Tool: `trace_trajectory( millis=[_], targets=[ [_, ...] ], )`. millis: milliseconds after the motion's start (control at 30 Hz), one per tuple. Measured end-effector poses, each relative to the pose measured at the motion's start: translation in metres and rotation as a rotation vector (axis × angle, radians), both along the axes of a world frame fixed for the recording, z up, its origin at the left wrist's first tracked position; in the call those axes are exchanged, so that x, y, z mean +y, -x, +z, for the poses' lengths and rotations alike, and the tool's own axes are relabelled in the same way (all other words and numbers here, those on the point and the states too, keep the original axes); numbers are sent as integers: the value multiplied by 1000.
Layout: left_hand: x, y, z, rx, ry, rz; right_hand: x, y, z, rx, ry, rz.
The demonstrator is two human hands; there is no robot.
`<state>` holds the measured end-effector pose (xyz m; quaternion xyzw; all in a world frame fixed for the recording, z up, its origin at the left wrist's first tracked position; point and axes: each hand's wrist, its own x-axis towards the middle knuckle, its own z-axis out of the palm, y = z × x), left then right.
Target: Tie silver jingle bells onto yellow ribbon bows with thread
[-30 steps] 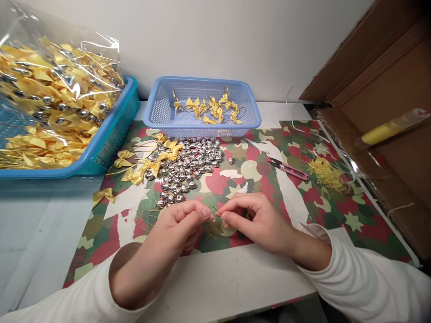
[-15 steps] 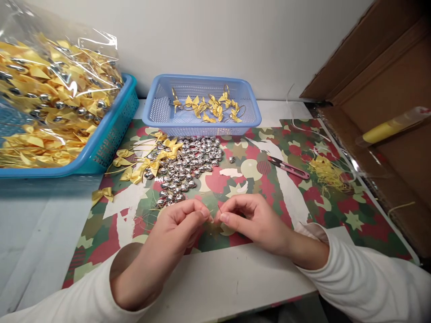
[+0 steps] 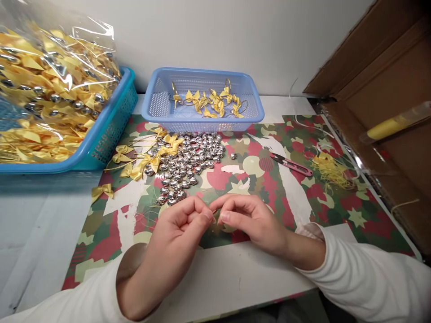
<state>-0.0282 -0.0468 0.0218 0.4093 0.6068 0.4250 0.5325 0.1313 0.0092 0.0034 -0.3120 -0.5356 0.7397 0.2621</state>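
Observation:
My left hand (image 3: 182,237) is closed in a pinch, thumb on forefinger, around something too small to make out. Close beside it my right hand (image 3: 256,224) is also pinched, its fingertips meeting those of the left over the patterned sheet (image 3: 222,240). What lies between the fingertips is mostly hidden. Just beyond the hands is a pile of silver bells (image 3: 183,166). Yellow ribbon bows (image 3: 148,163) with thin golden stems rest on the left part of that pile.
A blue basket (image 3: 202,127) at the back holds several bows. At left, a larger blue basket (image 3: 114,121) bears a clear bag (image 3: 67,67) of bows and bells. Pink thread snips (image 3: 292,165), yellow thread scraps (image 3: 330,170) and cardboard (image 3: 380,76) are at right.
My hands have come together so that their fingertips touch or nearly touch. The fine dark item that showed at the right fingertips is now mostly hidden. The camera view has shifted slightly.

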Motion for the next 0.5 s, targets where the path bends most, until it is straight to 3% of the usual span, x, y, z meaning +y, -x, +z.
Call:
trace_trajectory(
  millis=[500],
  targets=[
    [0, -2, -3, 2, 43, 21, -1, 1, -3, -14, -37, -15]
  ],
)
